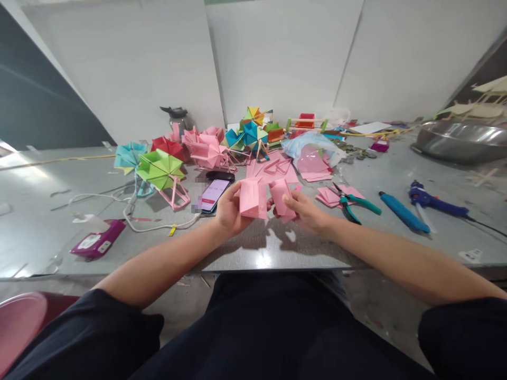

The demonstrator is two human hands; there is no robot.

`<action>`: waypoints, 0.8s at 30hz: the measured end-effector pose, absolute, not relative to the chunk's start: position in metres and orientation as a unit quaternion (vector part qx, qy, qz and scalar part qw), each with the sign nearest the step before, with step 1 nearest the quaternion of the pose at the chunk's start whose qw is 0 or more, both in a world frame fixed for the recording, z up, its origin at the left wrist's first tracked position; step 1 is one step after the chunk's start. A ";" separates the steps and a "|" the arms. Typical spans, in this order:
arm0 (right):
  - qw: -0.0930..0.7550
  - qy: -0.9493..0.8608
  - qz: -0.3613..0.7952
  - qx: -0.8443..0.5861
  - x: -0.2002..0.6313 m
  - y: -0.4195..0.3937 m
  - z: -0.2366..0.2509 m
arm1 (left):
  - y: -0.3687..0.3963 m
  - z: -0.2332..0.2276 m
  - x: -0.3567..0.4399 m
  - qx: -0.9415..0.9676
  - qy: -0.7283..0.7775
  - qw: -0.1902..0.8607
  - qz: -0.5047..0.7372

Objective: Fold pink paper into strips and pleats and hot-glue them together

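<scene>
My left hand (231, 212) is closed on a folded pink paper piece (252, 198), its creases facing me. Close beside it, my right hand (301, 210) pinches a second pink folded piece (281, 196) between thumb and fingers. Both pieces are held above the grey table, near its front edge. Behind them lie flat pink sheets (259, 168) with pink stick frames on top. Left of my left hand rests a phone (215, 194) with a lit screen. Right of my right hand is a small stack of pink paper (328, 197), with green-handled pliers (358, 203) lying over it.
Folded paper wheels on stick stands, such as a green one (160, 169) and a pink one (206, 149), crowd the back left. A blue cutter (404, 212), a blue glue gun (438, 201) and a steel basin (463, 141) lie rightward. A purple power strip (98, 240) and white cable lie left.
</scene>
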State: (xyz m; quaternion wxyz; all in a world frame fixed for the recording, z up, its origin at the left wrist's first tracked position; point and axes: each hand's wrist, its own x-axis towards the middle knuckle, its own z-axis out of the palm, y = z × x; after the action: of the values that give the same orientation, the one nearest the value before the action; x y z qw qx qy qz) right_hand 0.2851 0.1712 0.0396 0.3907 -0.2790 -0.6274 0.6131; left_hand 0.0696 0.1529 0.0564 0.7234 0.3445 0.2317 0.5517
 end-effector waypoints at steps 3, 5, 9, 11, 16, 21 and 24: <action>0.419 -0.615 0.602 -0.290 0.287 0.174 0.040 | 0.156 0.055 0.070 0.357 0.245 0.692 0.577; 0.447 -0.611 0.585 -0.291 0.289 0.177 0.038 | 0.158 0.052 0.070 0.374 0.255 0.665 0.594; 0.488 -0.612 0.557 -0.277 0.290 0.179 0.034 | 0.157 0.048 0.073 0.414 0.279 0.605 0.620; 0.498 -0.619 0.550 -0.257 0.289 0.178 0.034 | 0.153 0.049 0.074 0.415 0.286 0.590 0.630; 0.509 -0.632 0.534 -0.235 0.287 0.174 0.036 | 0.147 0.054 0.078 0.406 0.293 0.596 0.628; 0.514 -0.652 0.502 -0.243 0.287 0.171 0.036 | 0.149 0.054 0.078 0.384 0.315 0.607 0.620; 0.505 -0.661 0.496 -0.249 0.286 0.167 0.036 | 0.150 0.053 0.076 0.374 0.323 0.612 0.617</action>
State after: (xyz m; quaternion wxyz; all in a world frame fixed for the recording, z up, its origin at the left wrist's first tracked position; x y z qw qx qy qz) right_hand 0.2862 0.1673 0.0360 0.5051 -0.2488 -0.6613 0.4956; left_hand 0.0763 0.1497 0.0527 0.6122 0.3735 0.3230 0.6175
